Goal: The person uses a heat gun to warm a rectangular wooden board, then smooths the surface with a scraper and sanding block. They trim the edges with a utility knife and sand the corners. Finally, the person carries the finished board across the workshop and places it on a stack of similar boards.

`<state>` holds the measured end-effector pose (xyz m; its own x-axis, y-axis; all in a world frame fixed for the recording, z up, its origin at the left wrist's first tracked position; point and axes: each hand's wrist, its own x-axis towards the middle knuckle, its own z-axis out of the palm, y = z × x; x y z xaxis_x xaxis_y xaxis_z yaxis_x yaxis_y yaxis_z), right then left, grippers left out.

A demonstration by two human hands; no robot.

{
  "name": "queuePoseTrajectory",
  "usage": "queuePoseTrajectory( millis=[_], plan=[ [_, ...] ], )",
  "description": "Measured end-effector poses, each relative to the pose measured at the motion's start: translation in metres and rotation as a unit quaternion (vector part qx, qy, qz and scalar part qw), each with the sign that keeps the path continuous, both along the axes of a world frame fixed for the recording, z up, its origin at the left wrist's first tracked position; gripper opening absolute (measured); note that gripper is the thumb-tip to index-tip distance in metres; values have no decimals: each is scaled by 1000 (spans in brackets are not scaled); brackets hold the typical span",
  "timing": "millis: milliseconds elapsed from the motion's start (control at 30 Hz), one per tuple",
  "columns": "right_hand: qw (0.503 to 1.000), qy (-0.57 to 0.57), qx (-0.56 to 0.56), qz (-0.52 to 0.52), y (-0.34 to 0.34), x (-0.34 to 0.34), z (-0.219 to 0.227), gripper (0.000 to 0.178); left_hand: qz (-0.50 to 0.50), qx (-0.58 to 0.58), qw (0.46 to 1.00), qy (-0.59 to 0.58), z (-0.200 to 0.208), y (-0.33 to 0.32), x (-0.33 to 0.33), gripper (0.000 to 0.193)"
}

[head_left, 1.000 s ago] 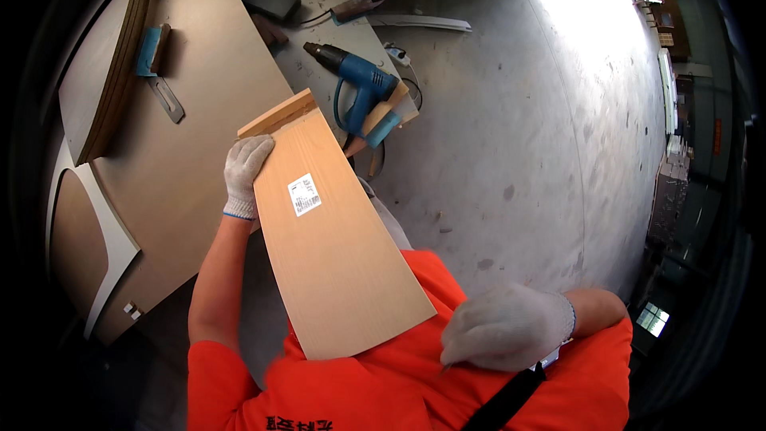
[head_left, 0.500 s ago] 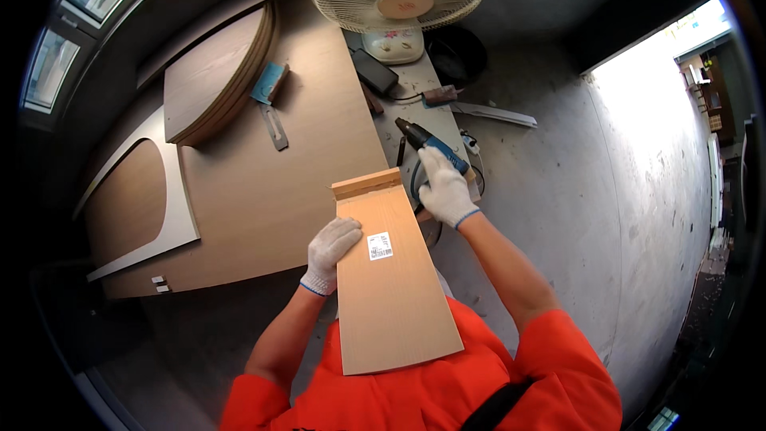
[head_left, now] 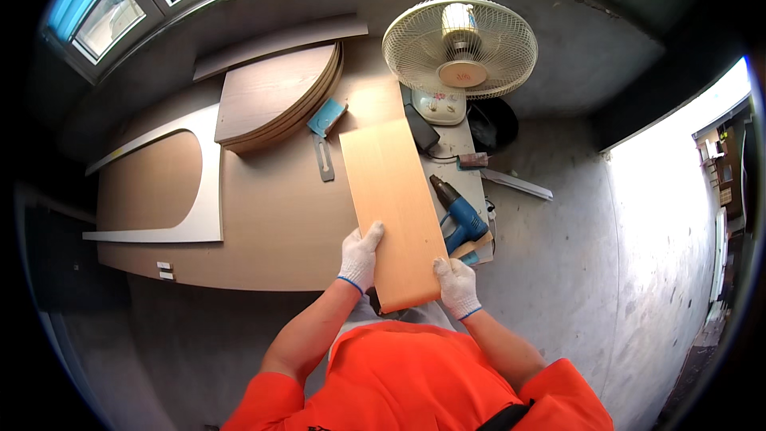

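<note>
A long light-wood board (head_left: 391,199) lies lengthwise in front of me, its far end over the large brown panel. On its left edge, my left hand (head_left: 361,254) in a white knitted glove is closed, thumb on the upper face. Lower down, my gloved right hand (head_left: 457,283) grips the right edge near the board's close end. The undersides of both grips are hidden. Just right of the board rests a blue heat gun (head_left: 463,219) with a dark nozzle, touched by neither hand.
The large brown panel (head_left: 271,215) carries stacked curved boards (head_left: 275,100), a white cutout frame (head_left: 209,191), a blue block (head_left: 327,117) and a slotted metal plate (head_left: 323,160). A fan (head_left: 460,52) stands at the back, beside a black bucket (head_left: 492,125). A white strip (head_left: 519,184) juts out right.
My right hand has left the heat gun and taken the board's right edge. The board has been turned and moved farther away; its label and far-end wood strip no longer show.
</note>
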<state>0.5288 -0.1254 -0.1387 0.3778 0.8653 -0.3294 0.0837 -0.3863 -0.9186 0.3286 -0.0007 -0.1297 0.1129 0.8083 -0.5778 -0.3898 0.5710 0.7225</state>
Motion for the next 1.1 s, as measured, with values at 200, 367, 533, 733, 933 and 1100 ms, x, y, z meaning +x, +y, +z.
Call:
queuePoseTrajectory(
  millis=[200, 367, 533, 733, 933, 1100],
  plan=[
    [996, 30, -19, -80, -22, -27, -58, 46, -8, 158, 938, 309, -88, 77, -36, 36],
    [987, 46, -54, -146, -25, -65, -72, 47, -177, 354, 665, 633, -74, 240, -72, 47],
    [965, -43, -72, -250, -24, -83, -101, 41, -209, 395, 651, 613, -65, 277, -76, 56],
    [877, -413, -87, -232, -3, -101, -64, 51, -81, 395, 872, 277, -32, 118, -113, 35],
    [909, -306, -242, -145, 38, -37, -76, 40, -71, 140, 978, 137, -42, -20, -131, 26],
    [950, -239, -61, -192, -28, -19, -66, 32, -127, 13, 991, -29, -18, -69, -116, 23]
  ],
)
